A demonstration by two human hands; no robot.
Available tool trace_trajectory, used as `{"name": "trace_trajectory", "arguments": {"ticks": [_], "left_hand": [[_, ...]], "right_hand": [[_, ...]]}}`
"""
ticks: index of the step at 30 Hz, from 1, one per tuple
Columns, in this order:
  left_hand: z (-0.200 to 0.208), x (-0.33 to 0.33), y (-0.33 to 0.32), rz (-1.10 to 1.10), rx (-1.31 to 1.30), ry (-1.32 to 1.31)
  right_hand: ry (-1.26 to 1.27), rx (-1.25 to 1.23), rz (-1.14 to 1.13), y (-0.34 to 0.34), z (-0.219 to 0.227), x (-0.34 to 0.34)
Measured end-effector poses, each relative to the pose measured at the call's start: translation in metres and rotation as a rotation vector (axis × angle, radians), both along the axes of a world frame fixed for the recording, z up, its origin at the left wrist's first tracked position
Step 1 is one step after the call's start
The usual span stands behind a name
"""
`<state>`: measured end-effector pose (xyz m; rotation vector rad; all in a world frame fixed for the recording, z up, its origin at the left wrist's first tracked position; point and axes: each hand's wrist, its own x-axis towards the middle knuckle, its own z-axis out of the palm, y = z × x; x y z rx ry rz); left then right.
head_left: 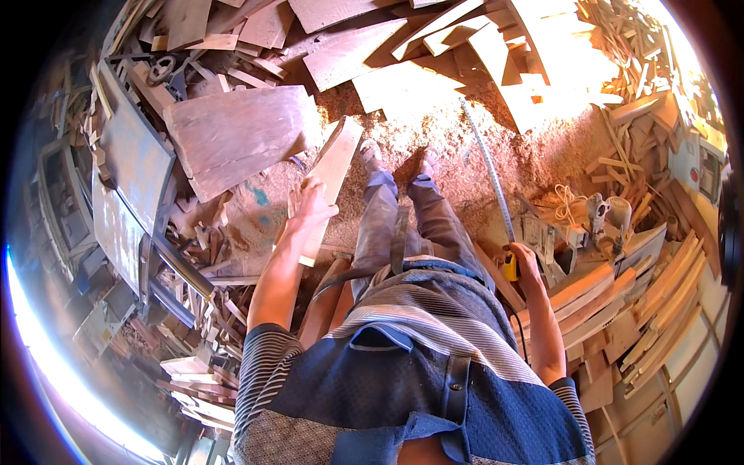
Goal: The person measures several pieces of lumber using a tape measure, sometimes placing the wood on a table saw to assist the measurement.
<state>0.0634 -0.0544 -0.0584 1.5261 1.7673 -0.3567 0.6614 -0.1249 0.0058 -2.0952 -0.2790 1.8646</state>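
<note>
A long, pale wooden board [332, 174] slants up and away in front of my left side. My left hand [311, 203] grips it by its edge, fingers wrapped over the side and thumb across its face. Out to the right, my right hand [526, 261] is closed around the yellow case of a tape measure [510, 268]. From that case the white tape blade [488, 167] runs out, extended away over the sawdust. The blade's far end lies near bright, sunlit wood pieces and is apart from the board.
A wide wooden slab [236, 132] lies left of the board, beside a grey metal machine table [136, 147]. Sawdust [442, 132] covers the floor around my feet. Stacked planks [581, 294] and a coiled cord [570, 203] are at the right. Offcuts [356, 50] are heaped ahead.
</note>
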Motion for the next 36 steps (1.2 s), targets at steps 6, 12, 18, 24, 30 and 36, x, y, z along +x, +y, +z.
{"name": "trace_trajectory", "arguments": {"ticks": [6,12,18,24,30,36], "left_hand": [[0.042,-0.008,0.041,-0.334,-0.082,0.312],[-0.018,-0.057,0.045,-0.475,0.025,0.343],[-0.078,-0.098,0.085,-0.614,0.008,0.395],[-0.127,-0.136,0.127,-0.651,0.011,0.409],[-0.159,-0.166,0.168,-0.676,-0.018,0.399],[-0.196,-0.193,0.182,-0.771,-0.011,0.464]], "right_hand": [[0.021,-0.009,-0.008,0.01,-0.01,-0.009],[-0.084,-0.059,-0.019,0.019,0.007,-0.047],[-0.178,-0.078,0.043,0.029,0.042,-0.131],[-0.262,-0.088,0.049,0.022,0.05,-0.18],[-0.334,-0.208,0.032,0.035,0.06,-0.213],[-0.334,-0.216,0.037,0.05,0.061,-0.232]]}}
